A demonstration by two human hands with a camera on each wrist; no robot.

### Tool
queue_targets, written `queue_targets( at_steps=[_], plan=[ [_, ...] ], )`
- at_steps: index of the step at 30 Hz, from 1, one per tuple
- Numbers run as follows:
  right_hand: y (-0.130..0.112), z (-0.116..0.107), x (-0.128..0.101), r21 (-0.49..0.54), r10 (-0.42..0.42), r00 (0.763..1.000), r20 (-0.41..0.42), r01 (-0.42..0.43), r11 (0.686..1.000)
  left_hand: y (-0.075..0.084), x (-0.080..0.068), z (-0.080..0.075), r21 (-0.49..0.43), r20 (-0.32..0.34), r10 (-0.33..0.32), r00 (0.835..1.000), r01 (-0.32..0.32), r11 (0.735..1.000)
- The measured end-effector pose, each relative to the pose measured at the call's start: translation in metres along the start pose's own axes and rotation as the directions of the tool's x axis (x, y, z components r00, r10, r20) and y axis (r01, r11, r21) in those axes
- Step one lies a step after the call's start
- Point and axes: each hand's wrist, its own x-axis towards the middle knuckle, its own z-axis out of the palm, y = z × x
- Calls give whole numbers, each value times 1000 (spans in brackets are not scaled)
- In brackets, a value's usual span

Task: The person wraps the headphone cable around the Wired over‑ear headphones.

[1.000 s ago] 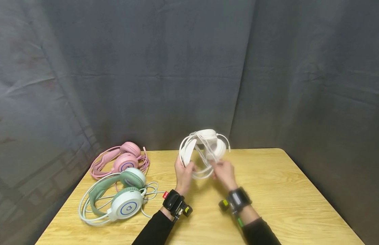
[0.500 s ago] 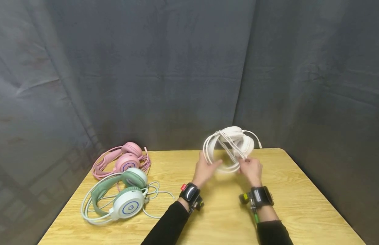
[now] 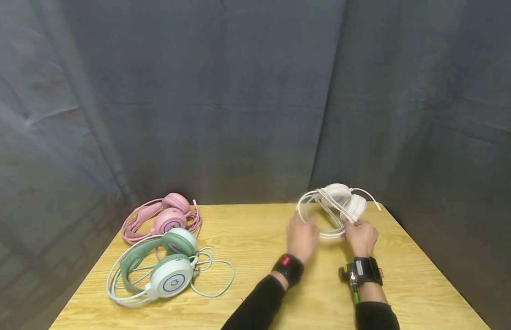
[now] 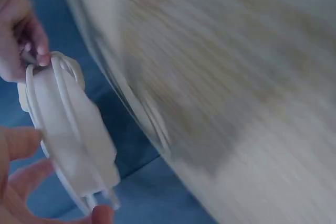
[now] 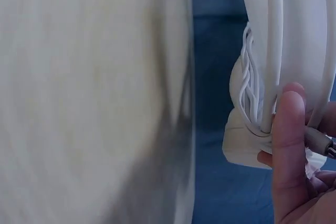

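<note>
A white headset [image 3: 339, 201] with its cord wound round it is held just above the far right part of the wooden table [image 3: 280, 284]. My left hand [image 3: 301, 223] grips the headband side, and the left wrist view shows my fingers [image 4: 21, 142] curled round the white headset [image 4: 68, 129]. My right hand [image 3: 354, 225] holds the earcup side. In the right wrist view my thumb [image 5: 287, 124] pinches the wound cord against the white headset [image 5: 294, 51].
A pink headset [image 3: 168, 217] lies at the far left of the table. A green and white headset [image 3: 166, 268] with a loose white cord [image 3: 216, 275] lies in front of it. Dark cloth hangs behind and beside the table.
Both hands have carried the white headset to the right and lower, from the table's middle toward its far right corner. The other two headsets have not moved.
</note>
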Motion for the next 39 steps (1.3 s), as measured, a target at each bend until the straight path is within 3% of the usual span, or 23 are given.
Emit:
queue_targets(
  at_steps=[3, 6, 9, 12, 17, 23, 28, 35, 37, 39],
  plan=[
    [8, -4, 3, -12, 5, 999, -35, -5, 1000, 4, -2, 9, 211, -20, 111, 994, -105, 972],
    [15, -10, 3, -20, 36, 997, -69, -38, 999, 9, -5, 13, 287, 66, 208, 976, -218, 933],
    [22, -16, 3, -19, 91, 993, -75, -93, 995, 15, -8, 12, 239, 189, 282, 941, -323, 916],
    [27, -21, 3, -11, 146, 988, -45, -147, 989, 21, -10, 8, 160, 292, 313, 904, -369, 916],
    [32, -26, 6, -27, 162, 986, -44, -163, 986, 25, -3, 6, 37, 434, 278, 857, -325, 945],
    [36, -26, 10, -16, 171, 985, -24, -172, 985, 19, 14, 22, -22, 558, 214, 802, -244, 970],
    [38, -24, 12, -65, 165, 985, 52, -161, 985, 15, 18, 19, -30, 596, 159, 787, -176, 984],
    [32, -28, 9, -117, 119, 975, 187, -98, 988, 12, 10, 3, -83, 601, 103, 793, -66, 994],
    [29, -34, 9, -130, 96, 970, 223, -68, 989, 10, 10, 8, -96, 607, 86, 790, -34, 995],
    [28, -40, 11, -102, 114, 953, 280, -89, 991, 7, 13, 17, -110, 608, 88, 789, -27, 994]
  ],
)
